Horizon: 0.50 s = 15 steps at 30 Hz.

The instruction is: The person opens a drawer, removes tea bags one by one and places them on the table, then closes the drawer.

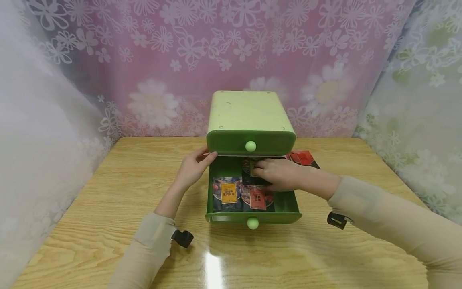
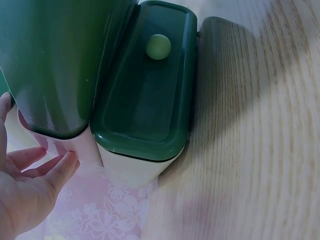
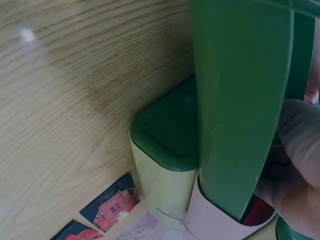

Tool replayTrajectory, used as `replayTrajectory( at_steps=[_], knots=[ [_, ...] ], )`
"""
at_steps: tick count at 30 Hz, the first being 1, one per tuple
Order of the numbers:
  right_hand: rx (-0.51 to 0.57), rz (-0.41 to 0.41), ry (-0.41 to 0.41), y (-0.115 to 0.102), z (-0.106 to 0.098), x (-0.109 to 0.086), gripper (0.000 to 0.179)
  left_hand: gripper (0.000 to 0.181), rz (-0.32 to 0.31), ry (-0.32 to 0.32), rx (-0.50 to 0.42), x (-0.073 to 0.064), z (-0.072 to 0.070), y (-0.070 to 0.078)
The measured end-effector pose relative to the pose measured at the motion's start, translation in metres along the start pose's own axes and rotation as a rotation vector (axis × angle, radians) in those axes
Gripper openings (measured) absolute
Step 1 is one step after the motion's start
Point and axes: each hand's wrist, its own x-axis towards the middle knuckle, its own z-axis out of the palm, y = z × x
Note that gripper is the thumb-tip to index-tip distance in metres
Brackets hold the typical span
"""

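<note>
A stacked drawer cabinet [image 1: 249, 110] has a green drawer [image 1: 253, 218] pulled out, and flat tea packets lie in it. At its front left is a packet with a yellow label [image 1: 229, 193], beside one with a red label [image 1: 258, 198]. My right hand [image 1: 279, 173] reaches into the drawer's back and pinches a dark tea packet [image 1: 246, 172], partly hidden by the fingers. Against the cabinet's left side, my left hand [image 2: 30, 195] touches the pink casing [image 2: 87, 147] with nearly straight fingers, its thumb near the casing's front edge.
Above the pulled-out drawer is a shut top drawer with a round knob [image 1: 250, 146]. Below sits another shut drawer [image 2: 145, 95]. Red and black packets [image 3: 112, 205] lie on the wooden table [image 1: 144, 180] right of the cabinet. A flowered curtain [image 1: 234, 48] hangs behind.
</note>
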Motion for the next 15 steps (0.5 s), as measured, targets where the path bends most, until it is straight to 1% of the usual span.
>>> replayTrajectory(
  at_steps=[2,6,12,15],
  knots=[
    [-0.018,-0.006,0.000,-0.0003,0.0002,0.0011,0.045,0.068,-0.001,-0.001,-0.003,-0.0001,-0.0002,0.0005],
    [-0.047,-0.003,-0.025,-0.0011,0.0009,0.0041,0.043,0.069,-0.006,0.000,0.005,0.0001,0.0000,0.0009],
    [-0.071,-0.004,-0.035,-0.0038,0.0026,0.0080,0.036,0.069,-0.004,-0.001,0.011,0.0002,0.0003,0.0002],
    [-0.110,-0.009,-0.017,-0.0044,0.0028,0.0104,0.024,0.068,-0.004,0.002,0.007,0.0001,0.0003,0.0003]
  ],
)
